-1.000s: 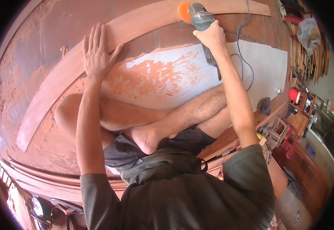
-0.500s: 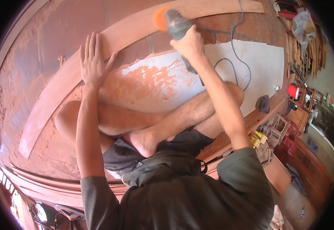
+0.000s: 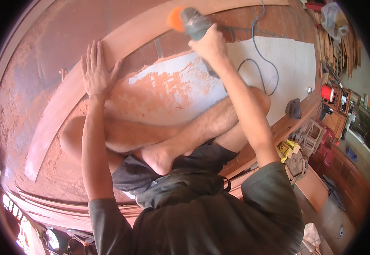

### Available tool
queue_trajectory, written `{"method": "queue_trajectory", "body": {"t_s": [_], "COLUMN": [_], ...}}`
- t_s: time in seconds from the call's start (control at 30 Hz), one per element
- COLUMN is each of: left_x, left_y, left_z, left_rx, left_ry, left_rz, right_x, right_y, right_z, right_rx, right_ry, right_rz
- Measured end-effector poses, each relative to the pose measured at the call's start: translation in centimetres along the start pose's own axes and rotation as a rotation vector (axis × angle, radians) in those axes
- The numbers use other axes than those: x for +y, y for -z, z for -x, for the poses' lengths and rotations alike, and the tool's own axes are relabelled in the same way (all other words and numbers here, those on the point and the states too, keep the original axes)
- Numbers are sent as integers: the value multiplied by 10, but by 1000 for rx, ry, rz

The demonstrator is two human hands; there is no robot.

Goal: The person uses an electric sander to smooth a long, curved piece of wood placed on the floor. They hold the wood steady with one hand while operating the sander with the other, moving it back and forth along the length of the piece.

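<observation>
A long flat wooden board (image 3: 127, 40) stretches in front of me from the lower left to the top right, looking curved in this view. My left hand (image 3: 96, 76) lies flat across it, fingers spread. Farther right, my right hand (image 3: 212, 44) is closed around the body of a handheld angle grinder (image 3: 194, 24). The grinder's round orange disc (image 3: 176, 19) is blurred and sits over the board's upper part. Whether the disc touches the wood cannot be made out. Part of the grinder's handle is hidden behind my right hand and wrist.
A white sheet (image 3: 291, 63) dusted with orange-brown sawdust (image 3: 168, 87) lies before my crossed legs. A blue cord (image 3: 264, 57) loops across it. Wood strips (image 3: 340, 51) are stacked at the far right, near a red container (image 3: 327, 93). More boards (image 3: 61, 212) lie at the lower left.
My left hand has shifted slightly left along the board. The right hand and grinder stay almost in the same place, and the view has tilted a little.
</observation>
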State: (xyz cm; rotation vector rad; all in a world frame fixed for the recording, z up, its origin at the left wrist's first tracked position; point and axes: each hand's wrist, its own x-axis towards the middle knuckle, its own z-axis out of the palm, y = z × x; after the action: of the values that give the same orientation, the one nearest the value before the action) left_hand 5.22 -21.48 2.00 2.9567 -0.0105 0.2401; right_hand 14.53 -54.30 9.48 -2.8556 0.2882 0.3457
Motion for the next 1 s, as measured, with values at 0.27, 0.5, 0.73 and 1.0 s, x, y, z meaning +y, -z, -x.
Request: {"method": "queue_trajectory", "body": {"t_s": [0.27, 0.5, 0.73, 1.0], "left_x": [3, 4, 4, 0], "left_y": [1, 4, 4, 3], "left_z": [-1, 2, -3, -3], "left_rx": [-12, -6, -16, -11], "left_ry": [-1, 7, 6, 8], "left_rz": [19, 35, 40, 86], "right_x": [-4, -4, -37, 7], "right_y": [11, 25, 3, 40], "right_z": [-32, -56, -35, -88], "right_rx": [33, 36, 22, -14], "right_ry": [-99, -41, 34, -44], "right_rz": [-30, 16, -35, 68]}}
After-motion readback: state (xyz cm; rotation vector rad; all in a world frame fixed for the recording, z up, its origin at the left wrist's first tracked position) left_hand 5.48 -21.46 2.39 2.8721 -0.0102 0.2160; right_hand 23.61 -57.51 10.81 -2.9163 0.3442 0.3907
